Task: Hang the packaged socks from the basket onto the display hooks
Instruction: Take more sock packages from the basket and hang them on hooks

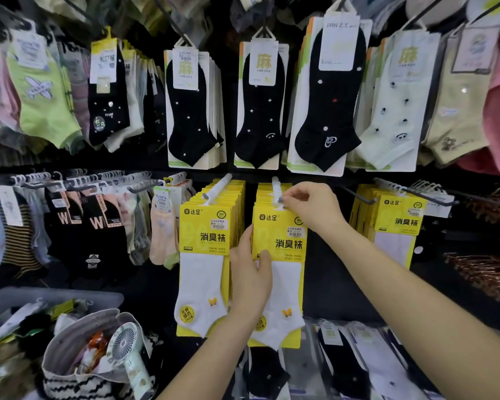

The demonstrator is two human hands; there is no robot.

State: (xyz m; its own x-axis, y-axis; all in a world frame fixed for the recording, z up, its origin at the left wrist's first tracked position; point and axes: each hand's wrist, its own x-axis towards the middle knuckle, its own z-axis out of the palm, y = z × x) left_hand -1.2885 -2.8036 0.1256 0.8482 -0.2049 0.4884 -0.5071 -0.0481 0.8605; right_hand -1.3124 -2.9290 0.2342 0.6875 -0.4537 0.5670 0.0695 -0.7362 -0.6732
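Observation:
A yellow-carded pack of white socks (283, 241) hangs at the front of the middle hook (275, 183) in the lower row. My right hand (312, 207) pinches the top edge of this pack right at the hook's tip. My left hand (251, 272) grips the pack's left edge lower down, thumb on the front of the card. A matching stack of yellow packs (205, 235) hangs on the hook just to the left. The grey basket (18, 297) with loose sock packs sits at the lower left.
Black and pale socks hang in the upper row (260, 102). More yellow packs (399, 223) hang to the right. A bag holding a small white fan (124, 342) stands at lower left. Flat sock packs (344, 359) lie below my arms.

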